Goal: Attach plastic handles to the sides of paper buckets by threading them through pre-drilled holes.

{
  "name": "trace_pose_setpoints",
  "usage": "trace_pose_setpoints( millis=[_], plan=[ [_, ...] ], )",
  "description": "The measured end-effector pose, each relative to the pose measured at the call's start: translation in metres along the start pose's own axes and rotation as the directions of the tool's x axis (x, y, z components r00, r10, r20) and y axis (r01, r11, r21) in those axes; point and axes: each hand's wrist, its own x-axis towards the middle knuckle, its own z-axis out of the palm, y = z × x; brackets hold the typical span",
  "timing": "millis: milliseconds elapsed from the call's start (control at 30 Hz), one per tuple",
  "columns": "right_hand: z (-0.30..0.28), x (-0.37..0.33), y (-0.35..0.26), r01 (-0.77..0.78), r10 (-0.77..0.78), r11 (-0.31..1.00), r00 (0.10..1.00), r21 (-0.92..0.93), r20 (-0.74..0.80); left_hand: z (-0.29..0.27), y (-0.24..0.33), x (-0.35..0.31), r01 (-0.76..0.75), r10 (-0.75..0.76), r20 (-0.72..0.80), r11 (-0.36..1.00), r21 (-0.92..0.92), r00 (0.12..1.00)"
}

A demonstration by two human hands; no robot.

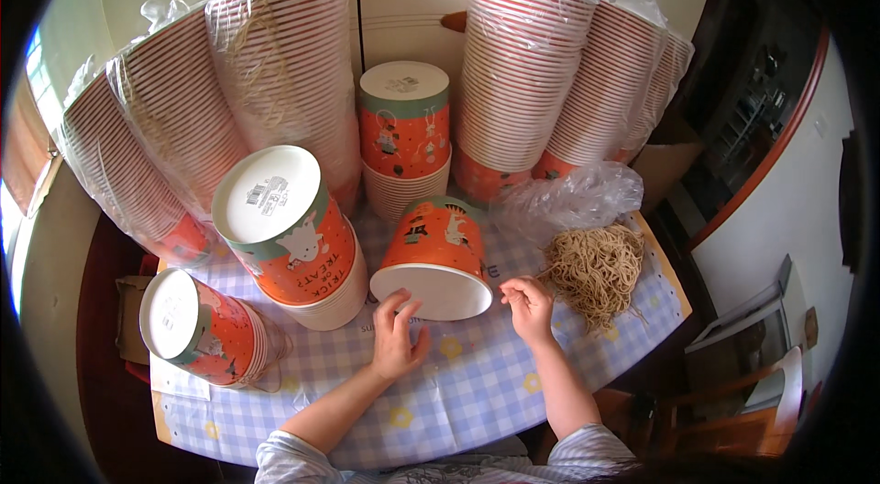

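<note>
An orange paper bucket [433, 241] with a green base band and cartoon prints is tipped on the table, its white mouth facing me. My left hand [396, 342] is at the left front of its rim, fingers curved and thumb apart; whether the fingertips touch the rim I cannot tell. Just off the right side of the rim, my right hand [529, 308] is closed, thumb and fingertips together. Anything between those fingertips is too small to make out. Right of that hand lies a tangled heap of tan cords [596, 271].
Upside-down bucket stacks stand at middle left [298, 250], back centre [404, 131] and front left [206, 328]. Tall plastic-wrapped bucket stacks rise at the back left [275, 71] and back right [522, 62]. Crumpled clear plastic [577, 200] lies behind the cords on the checked tablecloth [440, 401].
</note>
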Motion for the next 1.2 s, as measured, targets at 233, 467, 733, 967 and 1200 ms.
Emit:
trace_pose_setpoints(
  millis=[233,467,733,967,1200],
  plan=[
    [0.005,-0.008,-0.031,0.195,-0.199,0.95,0.98,0.243,-0.011,-0.002,0.003,0.003,0.02,-0.019,0.04,1.0,-0.021,0.999],
    [0.049,-0.048,-0.067,0.076,-0.349,0.864,0.804,0.498,0.482,-0.008,0.007,0.009,-0.162,0.193,0.239,0.977,-0.141,0.952],
    [0.047,-0.048,-0.059,-0.054,-0.219,0.862,0.857,0.504,0.467,-0.009,0.012,0.014,-0.181,0.237,0.244,0.956,-0.232,0.94],
    [0.06,-0.042,-0.096,-0.116,-0.381,0.77,0.705,0.627,0.598,-0.004,0.01,0.014,-0.003,0.039,0.16,0.975,-0.224,0.986],
    [0.046,0.027,-0.151,0.429,-0.566,0.817,0.723,0.385,0.397,0.0,0.038,0.051,0.322,-0.288,0.17,0.919,-0.226,0.942]
  ],
)
